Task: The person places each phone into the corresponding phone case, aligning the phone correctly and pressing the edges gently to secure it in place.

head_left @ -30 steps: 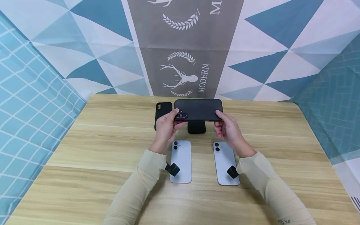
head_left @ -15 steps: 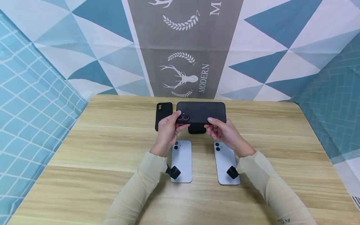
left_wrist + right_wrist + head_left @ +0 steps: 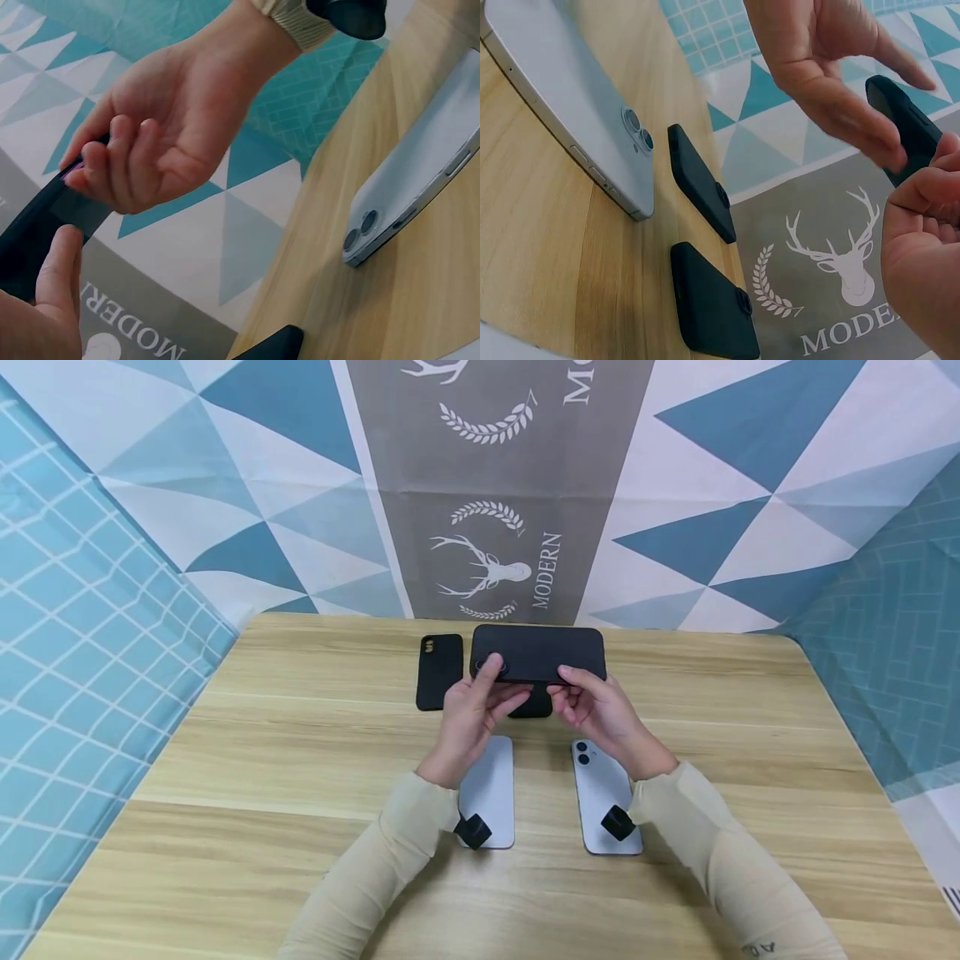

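Both hands are at a black phone case [image 3: 540,652], raised over the table's far edge with its camera end to the left. My right hand [image 3: 603,714] pinches its lower edge, thumb on the back and fingers curled beneath. My left hand [image 3: 468,718] is at the camera end, thumb over the camera ring in the head view. In the right wrist view the left hand [image 3: 821,67] has straight fingers, its thumb spread apart and the case's end between them. I cannot tell whether a phone is inside.
On the table [image 3: 262,760] lie two pale phones, the left phone [image 3: 495,785] partly under my left wrist, the right phone [image 3: 596,785] by my right wrist. Two more black cases lie at the back: a left case [image 3: 440,672] and a middle case [image 3: 531,704], partly hidden. A patterned cloth [image 3: 675,485] hangs behind.
The case has shifted slightly right. My left hand has slid right, its thumb now over the camera ring. My right thumb has moved left along the lower edge.
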### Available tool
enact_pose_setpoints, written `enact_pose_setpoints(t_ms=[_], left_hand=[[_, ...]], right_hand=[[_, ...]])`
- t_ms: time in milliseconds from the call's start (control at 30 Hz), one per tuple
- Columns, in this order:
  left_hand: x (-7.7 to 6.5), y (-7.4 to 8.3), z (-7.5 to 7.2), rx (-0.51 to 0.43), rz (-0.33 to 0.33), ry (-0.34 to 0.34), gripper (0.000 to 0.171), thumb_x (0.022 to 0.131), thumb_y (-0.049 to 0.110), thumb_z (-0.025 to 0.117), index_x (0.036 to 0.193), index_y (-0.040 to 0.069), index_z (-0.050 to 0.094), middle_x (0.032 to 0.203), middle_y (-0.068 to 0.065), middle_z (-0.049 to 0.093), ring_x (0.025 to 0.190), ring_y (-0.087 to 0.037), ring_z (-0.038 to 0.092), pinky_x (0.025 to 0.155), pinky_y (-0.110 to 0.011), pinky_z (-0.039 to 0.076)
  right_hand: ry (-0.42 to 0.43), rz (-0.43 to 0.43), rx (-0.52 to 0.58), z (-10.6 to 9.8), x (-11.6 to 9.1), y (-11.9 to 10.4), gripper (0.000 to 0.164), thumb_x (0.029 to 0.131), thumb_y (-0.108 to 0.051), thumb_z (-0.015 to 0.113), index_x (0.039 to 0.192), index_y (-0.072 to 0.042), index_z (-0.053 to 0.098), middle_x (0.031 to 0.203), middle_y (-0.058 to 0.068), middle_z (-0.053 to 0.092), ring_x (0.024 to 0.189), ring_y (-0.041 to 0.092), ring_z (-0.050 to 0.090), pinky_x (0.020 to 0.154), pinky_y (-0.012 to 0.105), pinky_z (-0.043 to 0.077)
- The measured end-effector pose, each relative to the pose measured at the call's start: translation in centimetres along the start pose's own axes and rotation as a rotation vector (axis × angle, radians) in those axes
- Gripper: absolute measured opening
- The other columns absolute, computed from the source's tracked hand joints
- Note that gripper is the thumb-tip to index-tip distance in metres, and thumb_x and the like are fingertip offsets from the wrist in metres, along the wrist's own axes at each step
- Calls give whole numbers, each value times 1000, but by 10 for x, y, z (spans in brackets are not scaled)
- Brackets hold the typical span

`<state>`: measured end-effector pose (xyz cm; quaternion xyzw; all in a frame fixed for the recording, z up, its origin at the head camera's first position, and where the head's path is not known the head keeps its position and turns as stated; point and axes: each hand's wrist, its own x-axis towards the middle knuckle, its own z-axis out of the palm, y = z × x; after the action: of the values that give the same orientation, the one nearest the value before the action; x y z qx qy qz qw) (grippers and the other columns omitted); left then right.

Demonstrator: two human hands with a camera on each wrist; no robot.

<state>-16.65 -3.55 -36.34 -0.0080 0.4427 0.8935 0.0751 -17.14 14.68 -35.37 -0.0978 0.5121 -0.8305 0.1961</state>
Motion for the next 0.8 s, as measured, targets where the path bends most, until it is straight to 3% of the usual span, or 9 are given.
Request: enact_pose_setpoints(t_ms=[167, 433, 633, 800], left_hand=[[-2, -6, 6, 33, -11, -44, 9, 91, 10, 59, 96, 3, 63, 82, -3, 72, 78, -12, 71, 79, -27, 57], [-4, -10, 8, 25, 43, -17, 19, 92, 3, 55, 107, -8, 58, 85, -4, 71, 77, -12, 71, 78, -26, 57], [-1, -9, 8, -27, 8, 28, 9, 91, 0, 54, 95, -2, 62, 80, -5, 71, 73, -12, 71, 76, -25, 58], [0, -5, 6, -34, -32, 60, 18, 90, 2, 55, 79, 6, 68, 74, -5, 70, 69, -12, 70, 73, -24, 58]], right_hand=[[-8, -11, 3, 2, 2, 2, 42, 100, -15, 38, 75, -8, 71, 62, -2, 65, 50, 5, 54, 47, 13, 43], [-1, 46, -71, 2, 3, 6, 38, 99, -21, 42, 74, -11, 69, 63, -4, 64, 51, 4, 54, 48, 13, 43], [-6, 68, -171, -1, 1, 4, 36, 98, -30, 45, 75, -13, 68, 63, -4, 63, 50, 6, 52, 48, 16, 43], [77, 41, -152, -12, 1, -1, 32, 98, -37, 41, 88, -16, 63, 64, -4, 63, 51, 7, 52, 49, 17, 43]])
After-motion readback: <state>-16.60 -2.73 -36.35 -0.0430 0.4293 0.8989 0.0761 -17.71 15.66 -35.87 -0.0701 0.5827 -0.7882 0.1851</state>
